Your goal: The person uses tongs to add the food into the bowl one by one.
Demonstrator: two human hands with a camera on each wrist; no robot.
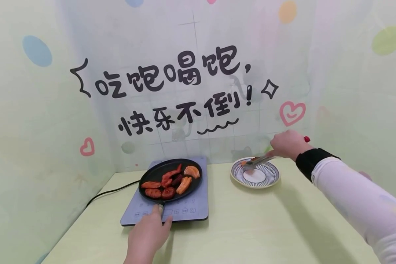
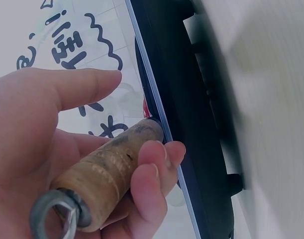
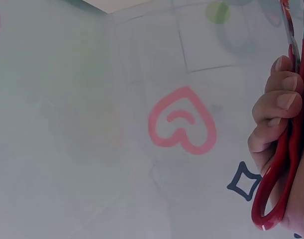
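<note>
My left hand (image 1: 148,233) holds the wooden handle (image 2: 109,162) of a black frying pan (image 1: 156,173). In the left wrist view its fingers curl under the handle while the thumb stays raised off it. Several reddish-orange food pieces (image 1: 184,185) lie in the pan. My right hand (image 1: 289,142) grips metal tongs with red handles (image 3: 276,194), its fingers wrapped round them in the right wrist view. The tongs' tips are over a white plate (image 1: 267,179) with a dark striped rim. Some orange-brown food (image 1: 255,159) shows by the tips, partly hidden by the tongs.
The pan stands on a grey-blue induction cooker (image 1: 198,213), whose black cord (image 1: 113,190) runs left along the pale table (image 1: 231,227). A printed wall sheet (image 1: 171,33) with black lettering rises directly behind the cooker and plate.
</note>
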